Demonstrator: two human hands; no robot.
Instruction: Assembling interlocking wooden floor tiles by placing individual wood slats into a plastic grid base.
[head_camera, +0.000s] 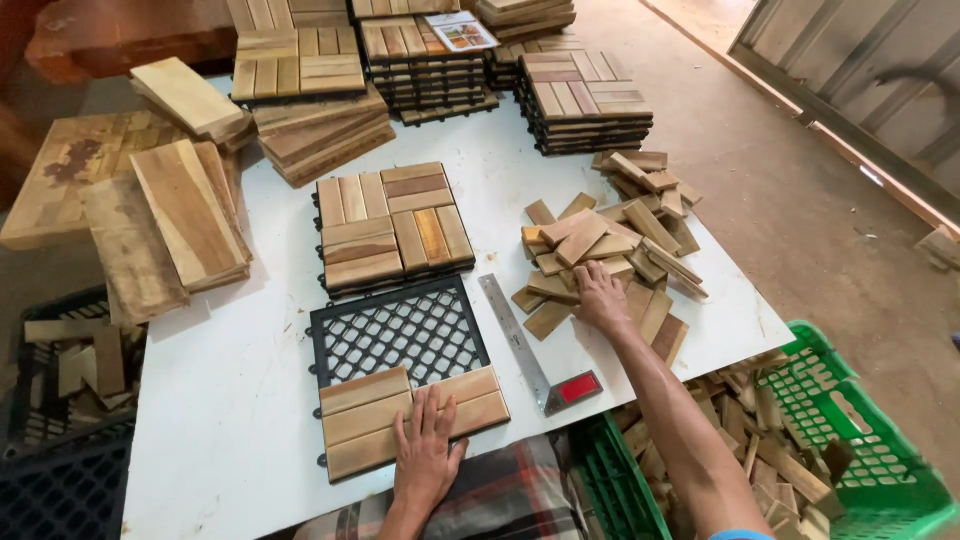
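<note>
White table (250, 420), wood stacks, perhaps concrete floor (800, 200)

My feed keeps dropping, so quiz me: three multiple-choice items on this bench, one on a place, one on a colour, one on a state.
1. Where does the left hand rest?
A. on the wood slats at the near end of the black plastic grid base
B. on the steel ruler
C. in the green crate

2. What colour is the crate of offcuts at the right?
A. blue
B. green
C. red

3. How far is the grid base covered?
A. fully
B. not at all
C. near part only

Answers:
1 A, the palm lies flat on the slats.
2 B, its mesh walls are green.
3 C, the open lattice shows beyond the slats.
</note>
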